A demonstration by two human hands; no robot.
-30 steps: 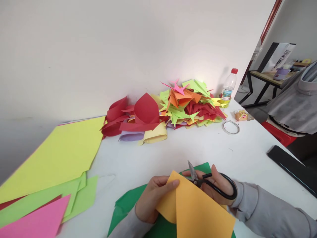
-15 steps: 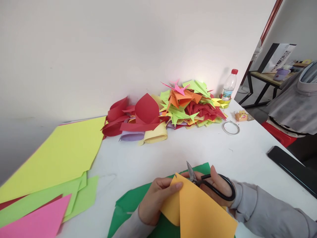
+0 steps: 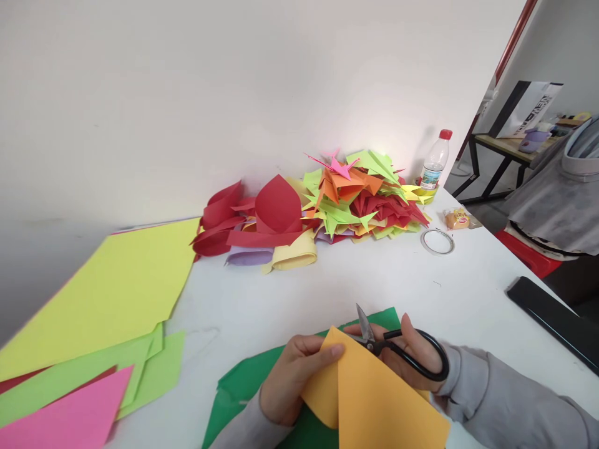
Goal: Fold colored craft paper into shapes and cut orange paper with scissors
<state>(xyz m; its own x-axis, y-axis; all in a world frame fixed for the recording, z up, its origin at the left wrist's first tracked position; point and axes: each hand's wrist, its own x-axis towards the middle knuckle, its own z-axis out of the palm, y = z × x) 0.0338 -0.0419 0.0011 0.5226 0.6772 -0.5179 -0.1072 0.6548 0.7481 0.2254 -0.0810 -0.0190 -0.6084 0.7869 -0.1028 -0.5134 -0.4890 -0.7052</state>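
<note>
A folded orange-yellow paper (image 3: 381, 399) is pinched at its top corner between the thumb and fingers of my left hand (image 3: 297, 371). In my right hand (image 3: 416, 352) is a pair of black-handled scissors (image 3: 423, 363), its blades spread apart. The upper blade points up and away behind the paper's top edge; the lower blade is partly hidden at the paper. Beneath both hands lies a green sheet (image 3: 248, 380), mostly covered by the hands and the paper.
On the left are a large yellow sheet (image 3: 121, 280), light green sheets (image 3: 161, 368) and a pink sheet (image 3: 75, 411). Folded paper shapes (image 3: 346, 199) are heaped against the wall. At right stand a bottle (image 3: 433, 165), a tape roll (image 3: 437, 242), a wrapped snack (image 3: 457, 219) and a black object (image 3: 555, 324).
My right hand and the scissors have shifted slightly right. The paper's top corner looks whole now, where a small dark notch showed before. My left hand keeps its pinch.
</note>
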